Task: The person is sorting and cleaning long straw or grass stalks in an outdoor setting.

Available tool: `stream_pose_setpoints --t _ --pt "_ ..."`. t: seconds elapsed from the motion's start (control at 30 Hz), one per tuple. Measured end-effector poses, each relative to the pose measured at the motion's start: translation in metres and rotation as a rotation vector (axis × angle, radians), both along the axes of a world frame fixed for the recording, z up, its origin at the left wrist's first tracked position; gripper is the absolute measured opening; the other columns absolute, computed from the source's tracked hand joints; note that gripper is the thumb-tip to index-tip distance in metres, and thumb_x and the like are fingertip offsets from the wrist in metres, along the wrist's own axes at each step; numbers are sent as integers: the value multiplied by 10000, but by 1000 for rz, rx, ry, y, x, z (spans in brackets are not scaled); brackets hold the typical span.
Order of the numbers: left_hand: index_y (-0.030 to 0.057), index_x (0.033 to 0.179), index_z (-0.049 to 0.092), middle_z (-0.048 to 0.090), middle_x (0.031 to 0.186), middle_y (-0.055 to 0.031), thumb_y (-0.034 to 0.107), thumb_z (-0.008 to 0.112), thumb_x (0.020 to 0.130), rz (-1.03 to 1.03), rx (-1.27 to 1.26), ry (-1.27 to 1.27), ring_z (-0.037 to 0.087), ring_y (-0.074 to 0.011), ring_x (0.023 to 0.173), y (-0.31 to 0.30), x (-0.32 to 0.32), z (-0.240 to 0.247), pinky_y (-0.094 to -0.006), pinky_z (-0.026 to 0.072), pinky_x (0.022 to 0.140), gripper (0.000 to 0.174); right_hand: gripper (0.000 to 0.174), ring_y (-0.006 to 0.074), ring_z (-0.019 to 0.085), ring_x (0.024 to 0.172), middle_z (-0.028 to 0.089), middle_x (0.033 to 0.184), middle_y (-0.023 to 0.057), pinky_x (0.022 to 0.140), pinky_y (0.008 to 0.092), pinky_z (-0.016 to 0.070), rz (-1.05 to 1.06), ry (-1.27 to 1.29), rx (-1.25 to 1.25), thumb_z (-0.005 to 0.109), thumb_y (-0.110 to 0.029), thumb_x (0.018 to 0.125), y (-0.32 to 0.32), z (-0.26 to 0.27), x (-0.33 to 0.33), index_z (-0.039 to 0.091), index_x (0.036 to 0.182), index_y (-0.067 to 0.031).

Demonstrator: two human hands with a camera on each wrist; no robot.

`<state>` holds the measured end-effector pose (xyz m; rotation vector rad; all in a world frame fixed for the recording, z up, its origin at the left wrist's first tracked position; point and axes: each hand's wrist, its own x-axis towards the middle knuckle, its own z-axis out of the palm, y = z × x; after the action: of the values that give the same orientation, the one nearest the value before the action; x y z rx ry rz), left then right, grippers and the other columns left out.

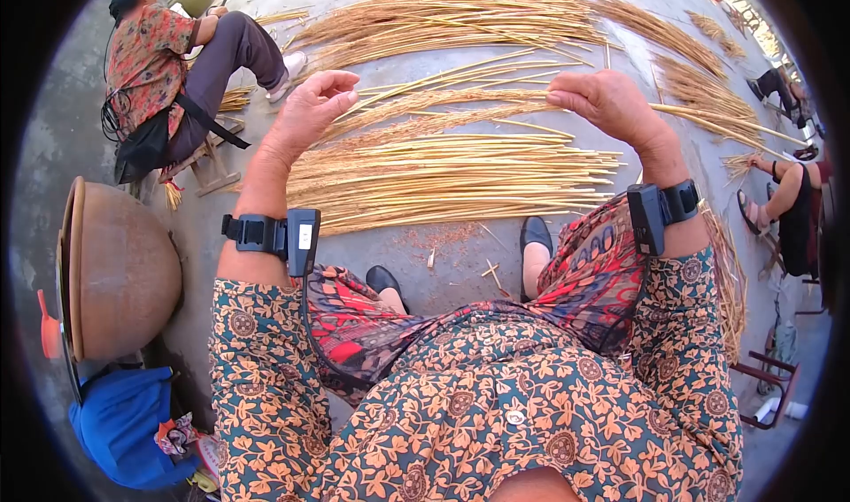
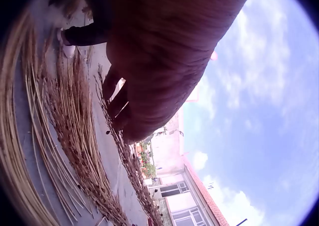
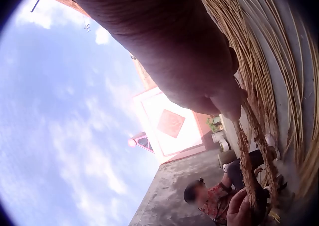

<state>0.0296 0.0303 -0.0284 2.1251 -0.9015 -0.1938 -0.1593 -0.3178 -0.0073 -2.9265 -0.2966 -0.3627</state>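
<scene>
My right hand [image 1: 611,104] pinches a few broomcorn stalks [image 1: 708,119]. Their bare ends run off to the right, and their brown seed heads [image 3: 245,161] stretch toward my left hand. The left hand [image 1: 310,112] is raised at the other side, fingers loosely curved, with a gap between them and the thumb. In the right wrist view the left hand's fingers [image 3: 240,203] are right beside the seed heads. Below both hands lies a thick pile of straw-coloured stalks [image 1: 460,179] on the ground, near my shoes.
More broomcorn bundles [image 1: 460,15] lie farther out, with others [image 1: 708,104] at the right. A person [image 1: 168,68] sits on a low stool at the left. A large clay pot [image 1: 124,267] and a blue cloth [image 1: 133,427] are beside me. Another seated person [image 1: 788,201] is at the right.
</scene>
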Motion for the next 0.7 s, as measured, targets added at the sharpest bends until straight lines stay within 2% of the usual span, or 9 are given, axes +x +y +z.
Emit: stream_pose_setpoints --t 0.07,0.17,0.37,0.47,0.57,0.7 --pt "40 1074 629 634 948 -45 331 607 880 -8 -4 -1 570 -106 884 -9 -9 6 -250 471 780 350 308 334 603 687 626 723 129 593 426 468 15 1 6 501 -424 899 2 1 0 619 918 -140" --pt "41 1076 634 632 944 -43 300 615 879 -134 -89 172 569 -108 893 -19 -11 3 -253 468 787 326 308 326 608 685 631 721 118 595 417 474 17 11 -16 499 -424 899 3 0 2 620 915 -142" --pt "22 961 655 621 845 -15 259 591 892 -212 85 186 559 -101 821 -25 -15 2 -268 466 700 255 308 325 608 689 632 723 114 598 414 476 18 33 -34 495 -425 901 10 5 2 619 915 -143" --pt "19 899 650 618 789 -32 209 575 865 -181 83 184 567 -134 754 -25 -19 7 -293 465 666 207 311 327 608 694 633 727 115 599 418 475 15 33 -43 493 -427 901 9 3 3 622 916 -144" --pt "18 856 639 620 780 -78 166 557 816 -175 156 -208 580 -197 726 -26 -21 8 -312 472 680 174 316 329 607 699 633 732 117 601 422 473 31 33 -31 492 -428 901 15 2 3 625 918 -142" --pt "20 823 635 627 821 -137 175 533 789 -72 247 -288 599 -277 772 -33 -19 10 -360 478 720 188 320 329 606 703 635 740 117 606 424 472 63 5 -31 490 -428 902 20 3 6 630 922 -140"
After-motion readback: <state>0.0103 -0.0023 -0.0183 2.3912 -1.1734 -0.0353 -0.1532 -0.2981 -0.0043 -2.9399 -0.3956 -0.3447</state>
